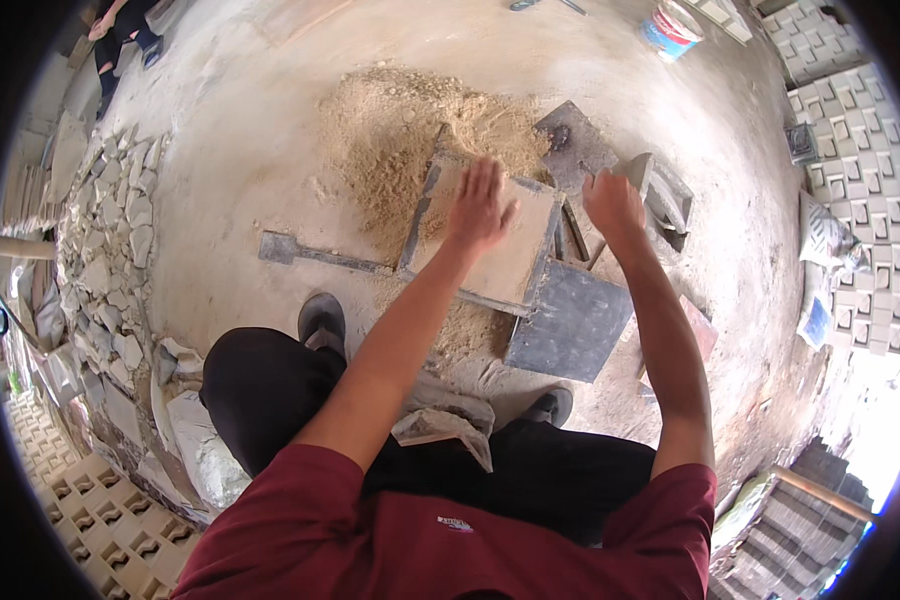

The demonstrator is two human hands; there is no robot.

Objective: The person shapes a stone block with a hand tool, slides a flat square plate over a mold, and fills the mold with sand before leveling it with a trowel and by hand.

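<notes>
A rough workshop, going by the bare, dusty floor (230, 190) & moulded goods all round. A heap of tan powder (370, 150) lay mid-floor, next to a squarish frame (520, 250) topped w/ similar tan mat'l & a dark flat plate (570, 322). Pale patterned blocks (855, 140) stood in rows at far R, w/ tan blocks (100, 520) at lower L. Broken pale chunks (110, 235) were piled along the L side. A bucket (671, 32) sat at top R; a sack (825, 236) lay nr the R-hand rows.

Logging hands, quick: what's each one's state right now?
Left hand: open, palm down on the sandy square surface.
Right hand: curled shut; can't tell if holding anything.
</notes>
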